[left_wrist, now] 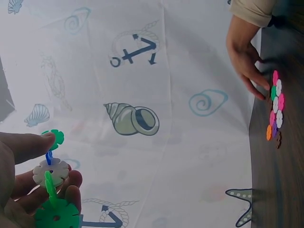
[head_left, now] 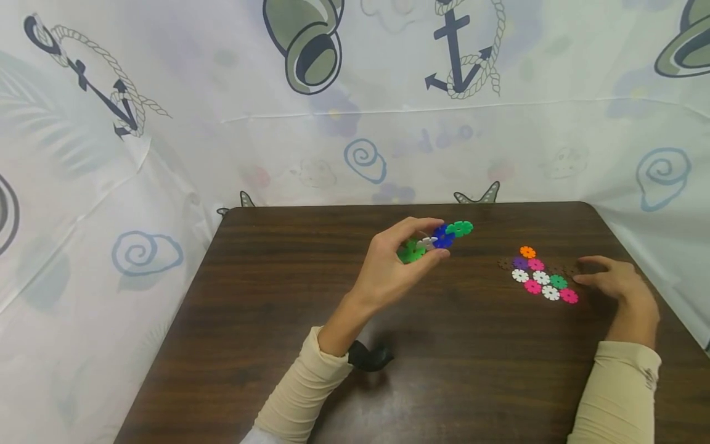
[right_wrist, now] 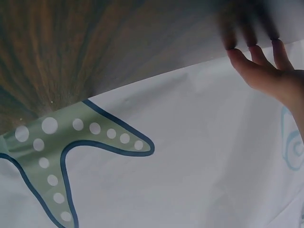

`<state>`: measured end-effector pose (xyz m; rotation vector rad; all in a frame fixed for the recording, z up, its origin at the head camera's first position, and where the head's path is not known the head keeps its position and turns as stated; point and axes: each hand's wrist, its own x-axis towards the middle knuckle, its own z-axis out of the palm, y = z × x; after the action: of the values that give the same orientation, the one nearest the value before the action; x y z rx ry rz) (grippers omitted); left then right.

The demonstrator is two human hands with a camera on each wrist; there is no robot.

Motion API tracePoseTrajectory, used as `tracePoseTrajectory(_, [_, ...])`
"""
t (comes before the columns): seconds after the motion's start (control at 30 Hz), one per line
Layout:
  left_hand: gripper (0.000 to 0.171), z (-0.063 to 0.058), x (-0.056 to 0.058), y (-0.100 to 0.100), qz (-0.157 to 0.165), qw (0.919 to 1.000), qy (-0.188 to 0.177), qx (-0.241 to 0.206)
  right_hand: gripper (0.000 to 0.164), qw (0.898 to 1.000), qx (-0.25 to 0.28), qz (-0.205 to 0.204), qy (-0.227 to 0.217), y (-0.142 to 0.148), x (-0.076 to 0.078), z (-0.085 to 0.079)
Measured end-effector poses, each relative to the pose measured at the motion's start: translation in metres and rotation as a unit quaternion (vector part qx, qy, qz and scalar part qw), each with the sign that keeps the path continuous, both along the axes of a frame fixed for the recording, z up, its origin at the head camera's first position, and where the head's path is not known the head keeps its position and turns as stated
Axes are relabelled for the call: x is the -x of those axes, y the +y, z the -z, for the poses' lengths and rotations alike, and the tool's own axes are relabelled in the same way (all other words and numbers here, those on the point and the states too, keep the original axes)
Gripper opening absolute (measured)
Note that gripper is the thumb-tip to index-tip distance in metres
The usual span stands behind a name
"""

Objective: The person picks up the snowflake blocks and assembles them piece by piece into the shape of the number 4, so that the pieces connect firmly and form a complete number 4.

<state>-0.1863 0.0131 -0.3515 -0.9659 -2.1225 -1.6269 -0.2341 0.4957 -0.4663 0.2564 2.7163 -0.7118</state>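
Note:
My left hand (head_left: 383, 265) pinches a short chain of interlocked flower-shaped plastic discs above the table. The chain has a green disc (head_left: 412, 251) near the palm, a white disc (head_left: 427, 243), a blue disc (head_left: 444, 237) and a green disc (head_left: 460, 229) at the far end. In the left wrist view a light green disc (left_wrist: 50, 187) stands edge-on between the white one and a larger-looking green disc (left_wrist: 58, 216). At the right, my right hand (head_left: 618, 280) reaches down with fingers and thumb apart, the fingertips right at a brown disc (head_left: 570, 270).
Loose discs lie flat in a cluster left of the right hand: an orange disc (head_left: 527, 252), a purple disc (head_left: 520, 263), several pink, white and brown ones, and a green disc (head_left: 558, 281). The dark wooden table (head_left: 266, 296) meets a printed curtain (head_left: 310, 160) behind it.

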Motion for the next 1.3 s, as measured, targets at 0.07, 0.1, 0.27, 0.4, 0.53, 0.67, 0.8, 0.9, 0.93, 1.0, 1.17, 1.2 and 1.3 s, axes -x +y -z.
tracePoseTrajectory(0.07, [0.040,0.000,0.000,0.000,0.000,1.0000,-0.003,0.001,0.076,1.000,0.000,0.007,0.005,-0.004,0.001,0.000])
tracePoseTrajectory(0.1, [0.040,0.000,-0.001,0.000,-0.001,1.0000,-0.005,0.002,0.075,1.000,-0.001,0.011,0.007,-0.006,0.002,0.000])
tracePoseTrajectory(0.27, [0.041,0.000,-0.001,-0.001,-0.002,1.0000,-0.006,0.007,0.065,0.999,0.003,0.028,0.020,-0.017,0.005,0.002])
tracePoseTrajectory(0.4, [0.041,0.000,-0.001,-0.001,-0.003,0.9999,-0.007,0.008,0.066,0.999,0.012,0.041,0.021,-0.024,0.008,0.002])
tracePoseTrajectory(0.53, [0.040,0.001,-0.001,-0.001,-0.003,0.9999,-0.013,0.008,0.063,0.997,0.021,0.060,0.039,-0.031,0.010,0.003])
tracePoseTrajectory(0.67, [0.039,0.001,-0.002,-0.001,-0.005,0.9997,-0.025,0.008,0.053,0.995,0.029,0.066,0.068,-0.036,0.010,0.002])
tracePoseTrajectory(0.8, [0.039,0.000,-0.003,-0.002,-0.003,0.9994,-0.032,0.009,0.050,0.993,0.036,0.076,0.083,-0.041,0.010,-0.002])
tracePoseTrajectory(0.9, [0.039,0.000,-0.002,-0.001,0.000,0.9994,-0.033,0.009,0.053,0.991,0.040,0.074,0.103,-0.046,0.010,-0.008])
tracePoseTrajectory(0.93, [0.039,0.000,-0.002,-0.001,0.001,0.9995,-0.031,0.008,0.054,0.990,0.045,0.071,0.110,-0.048,0.010,-0.011])
tracePoseTrajectory(1.0, [0.039,0.000,-0.001,0.000,0.002,0.9996,-0.029,0.006,0.057,0.989,0.058,0.061,0.124,-0.053,0.011,-0.019])
tracePoseTrajectory(1.17, [0.041,-0.001,-0.001,0.001,0.003,0.9998,-0.021,0.004,0.061,0.984,0.077,0.029,0.159,-0.068,0.013,-0.043])
tracePoseTrajectory(1.2, [0.041,-0.001,-0.001,0.001,0.004,0.9998,-0.020,0.003,0.059,0.982,0.075,0.022,0.169,-0.072,0.013,-0.047])
tracePoseTrajectory(1.3, [0.041,0.000,0.000,0.001,0.003,0.9999,-0.014,0.001,0.057,0.977,0.070,0.006,0.202,-0.083,0.012,-0.061])
